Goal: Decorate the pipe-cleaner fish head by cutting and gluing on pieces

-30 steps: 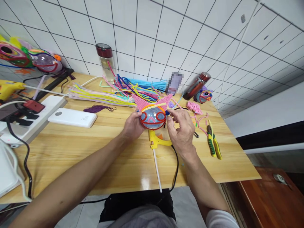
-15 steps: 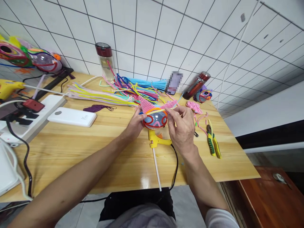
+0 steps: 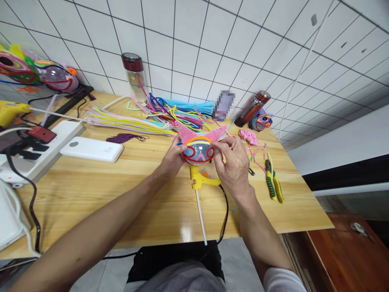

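Observation:
A clear rounded ornament with pink pointed ears, red rings and an orange band is held up above the table. My left hand grips its left side, thumb on the front. At the upper right of its face, my right hand pinches a pale yellow strip that curves beneath the orange band. Just below the ornament, a yellow glue gun lies on the table with a long clear stick in it.
Bundles of coloured fuzzy stems lie behind my hands. Pliers rest at the right, a white power bank and power strip at the left. A glass bottle and a brown flask are by the wall.
The yellow strip now lies closer along the ornament's front, its free right end no longer sticking out. The pink right ear shows more fully. My hands have barely moved.

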### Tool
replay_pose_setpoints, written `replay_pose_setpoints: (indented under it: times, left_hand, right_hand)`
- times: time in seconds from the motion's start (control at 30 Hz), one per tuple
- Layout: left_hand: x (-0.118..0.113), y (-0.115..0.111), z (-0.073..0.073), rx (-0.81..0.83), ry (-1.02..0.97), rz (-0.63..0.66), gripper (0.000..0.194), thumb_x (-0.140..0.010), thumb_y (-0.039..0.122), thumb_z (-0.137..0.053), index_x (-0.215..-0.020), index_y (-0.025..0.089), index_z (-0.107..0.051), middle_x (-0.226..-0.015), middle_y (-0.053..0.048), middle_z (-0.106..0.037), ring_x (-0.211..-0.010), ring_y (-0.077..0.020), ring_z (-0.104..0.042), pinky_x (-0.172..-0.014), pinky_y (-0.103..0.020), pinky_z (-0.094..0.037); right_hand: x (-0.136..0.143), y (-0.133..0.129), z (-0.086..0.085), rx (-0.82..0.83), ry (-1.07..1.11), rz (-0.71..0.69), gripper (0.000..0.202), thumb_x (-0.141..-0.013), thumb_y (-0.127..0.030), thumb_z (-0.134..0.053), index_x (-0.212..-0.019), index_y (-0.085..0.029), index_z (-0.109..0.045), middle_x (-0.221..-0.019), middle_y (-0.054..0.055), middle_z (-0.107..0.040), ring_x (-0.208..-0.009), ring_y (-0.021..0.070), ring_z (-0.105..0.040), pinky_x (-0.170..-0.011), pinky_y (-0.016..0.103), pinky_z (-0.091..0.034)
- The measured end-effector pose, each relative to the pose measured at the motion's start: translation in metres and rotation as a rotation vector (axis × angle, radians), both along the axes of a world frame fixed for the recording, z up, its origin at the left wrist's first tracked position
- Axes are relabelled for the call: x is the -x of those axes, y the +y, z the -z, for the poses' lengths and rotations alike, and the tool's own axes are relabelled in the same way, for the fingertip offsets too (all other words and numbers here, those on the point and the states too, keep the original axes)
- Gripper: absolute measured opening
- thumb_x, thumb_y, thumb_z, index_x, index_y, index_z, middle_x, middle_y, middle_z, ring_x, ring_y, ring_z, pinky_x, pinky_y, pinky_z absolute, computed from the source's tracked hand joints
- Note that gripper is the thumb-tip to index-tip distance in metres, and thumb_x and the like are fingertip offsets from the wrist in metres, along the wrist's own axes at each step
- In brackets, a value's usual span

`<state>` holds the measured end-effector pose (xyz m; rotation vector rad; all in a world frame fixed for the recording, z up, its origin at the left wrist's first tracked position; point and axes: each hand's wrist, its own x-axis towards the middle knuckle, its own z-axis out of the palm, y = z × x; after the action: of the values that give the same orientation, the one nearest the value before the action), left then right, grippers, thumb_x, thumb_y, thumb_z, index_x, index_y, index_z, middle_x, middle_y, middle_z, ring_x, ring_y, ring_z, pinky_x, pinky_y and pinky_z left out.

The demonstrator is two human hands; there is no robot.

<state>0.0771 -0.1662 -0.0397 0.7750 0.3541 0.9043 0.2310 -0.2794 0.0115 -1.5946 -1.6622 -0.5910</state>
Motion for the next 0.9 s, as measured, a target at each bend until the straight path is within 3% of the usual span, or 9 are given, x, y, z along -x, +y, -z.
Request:
replay_pose_setpoints:
  times: [0.37,0.67,0.9]
  left_hand:
    - [0.0015,-0.0021,-0.0032,0.009,-0.011,-0.025,0.047,-0.074,0.036,-0.081,-0.116,0.025,-0.064,-0.114,-0.005,-0.078,-0.125,-0.0351,-0.072,-0.103,-0.052,-0.061]
    - [0.0010,-0.0021,-0.0039,-0.006,-0.018,-0.022,0.060,-0.073,0.037,-0.082,-0.130,0.026,-0.064,-0.114,-0.006,-0.079,-0.125,-0.0364,-0.072,-0.105,-0.054,-0.061]
    - [0.0003,-0.0037,-0.0053,0.005,-0.030,-0.021,0.058,-0.074,0.036,-0.081,-0.128,0.027,-0.064,-0.117,-0.005,-0.079,-0.127,-0.0352,-0.072,-0.108,-0.052,-0.060]
  right_hand:
    - [0.0013,0.0013,0.0020,-0.029,0.005,-0.037,0.030,-0.100,-0.013,-0.058,-0.115,-0.025,-0.081,-0.106,0.010,-0.077,-0.098,0.0256,-0.071,-0.086,0.045,-0.060]
    - [0.0034,0.0005,0.0016,-0.029,0.035,-0.048,0.026,-0.102,-0.016,-0.057,-0.114,-0.023,-0.079,-0.109,0.011,-0.078,-0.101,0.0268,-0.073,-0.088,0.046,-0.061]
    - [0.0074,0.0012,0.0038,-0.033,0.102,-0.042,0.024,-0.101,-0.017,-0.059,-0.113,-0.023,-0.079,-0.108,0.010,-0.077,-0.103,0.0266,-0.073,-0.092,0.046,-0.061]
